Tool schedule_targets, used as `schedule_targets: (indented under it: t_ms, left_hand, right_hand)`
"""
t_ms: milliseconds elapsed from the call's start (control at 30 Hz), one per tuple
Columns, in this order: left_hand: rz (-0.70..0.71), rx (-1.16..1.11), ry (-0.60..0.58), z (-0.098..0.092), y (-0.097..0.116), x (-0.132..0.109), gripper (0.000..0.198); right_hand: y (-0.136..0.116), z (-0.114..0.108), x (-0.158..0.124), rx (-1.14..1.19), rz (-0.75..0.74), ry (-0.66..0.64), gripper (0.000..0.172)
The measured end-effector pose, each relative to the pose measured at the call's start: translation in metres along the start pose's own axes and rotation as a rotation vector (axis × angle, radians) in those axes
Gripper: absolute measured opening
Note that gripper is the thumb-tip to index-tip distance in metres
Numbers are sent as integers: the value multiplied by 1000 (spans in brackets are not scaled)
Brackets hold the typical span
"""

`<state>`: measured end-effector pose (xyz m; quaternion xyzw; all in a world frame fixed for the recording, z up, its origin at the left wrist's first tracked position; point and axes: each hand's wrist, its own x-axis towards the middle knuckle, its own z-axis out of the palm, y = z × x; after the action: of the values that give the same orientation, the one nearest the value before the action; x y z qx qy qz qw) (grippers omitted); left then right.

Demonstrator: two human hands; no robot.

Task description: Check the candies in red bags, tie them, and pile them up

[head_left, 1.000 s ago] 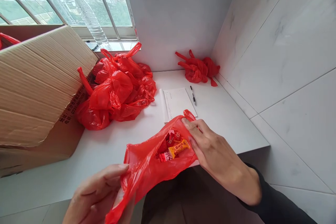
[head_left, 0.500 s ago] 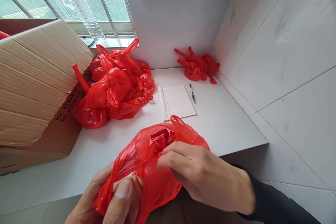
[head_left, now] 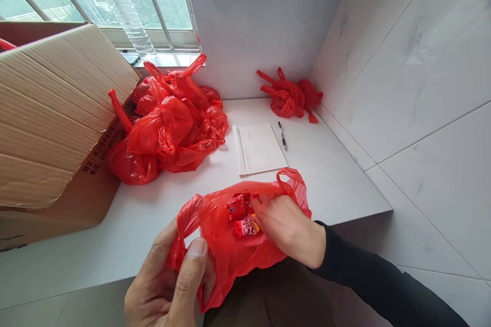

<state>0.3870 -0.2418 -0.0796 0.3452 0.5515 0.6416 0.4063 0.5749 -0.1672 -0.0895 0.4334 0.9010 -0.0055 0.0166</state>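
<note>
A thin red plastic bag (head_left: pixel 226 253) hangs open in front of me at the table's near edge. My left hand (head_left: pixel 169 276) pinches its left handle between thumb and fingers. Reaching into the bag's mouth, my right hand (head_left: pixel 286 225) has its fingers bent together beside the candies; its fingertips are hidden, so what they hold I cannot make out. Inside lie a dark red wrapped candy (head_left: pixel 236 207) and a red candy with a pink-and-white label (head_left: pixel 245 227). The bag's right handle (head_left: pixel 293 176) stands up loose behind my right wrist.
Knotted red bags (head_left: pixel 172 122) are heaped at the left beside a large cardboard box (head_left: pixel 57 122). A smaller red bundle (head_left: pixel 291 97) sits at the back corner. A notepad (head_left: pixel 263 149) and pen (head_left: pixel 283 136) lie mid-table; a water bottle (head_left: pixel 130 20) stands on the sill.
My right hand has moved right and deeper into the bag. The bag's mouth is wider, showing the pink-labelled candy. My left hand has shifted right, still pinching the handle.
</note>
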Motion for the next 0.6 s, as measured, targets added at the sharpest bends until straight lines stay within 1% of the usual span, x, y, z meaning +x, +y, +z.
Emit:
schedule_targets:
  t_ms: [33, 100, 133, 167, 200, 267, 333, 400, 500, 533, 600]
  left_hand:
    - [5, 0, 10, 2, 2, -1, 48]
    - [-28, -4, 50, 8, 8, -4, 50]
    - [-59, -10, 73, 11, 11, -6, 50]
    - [-88, -20, 98, 13, 13, -7, 49]
    - [-112, -28, 118, 14, 14, -8, 48]
    - [-131, -32, 117, 13, 14, -8, 48]
    - [-105, -19, 95, 10, 12, -7, 54]
    - [-100, -20, 92, 8, 11, -5, 60]
    - [-95, -45, 106, 9, 16, -5, 61]
    - [-92, -46, 108, 10, 18, -5, 61]
    - [-93, -42, 115, 10, 21, -6, 61]
  right_hand:
    - [-3, 6, 6, -7, 60, 40, 17]
    - [-8, 20, 18, 38, 164, 135, 28]
    - [-9, 27, 24, 80, 190, 174, 33]
    - [-10, 34, 28, 126, 197, 200, 34]
    - [-9, 40, 31, 174, 183, 219, 32]
    - [-7, 47, 33, 256, 143, 243, 22]
    - [-5, 46, 32, 366, 123, 252, 13]
    - [-5, 38, 29, 461, 121, 252, 9]
    - [-9, 24, 21, 469, 147, 219, 6]
    - [-9, 21, 17, 468, 116, 187, 9]
    - [-7, 20, 6, 490, -13, 141, 23]
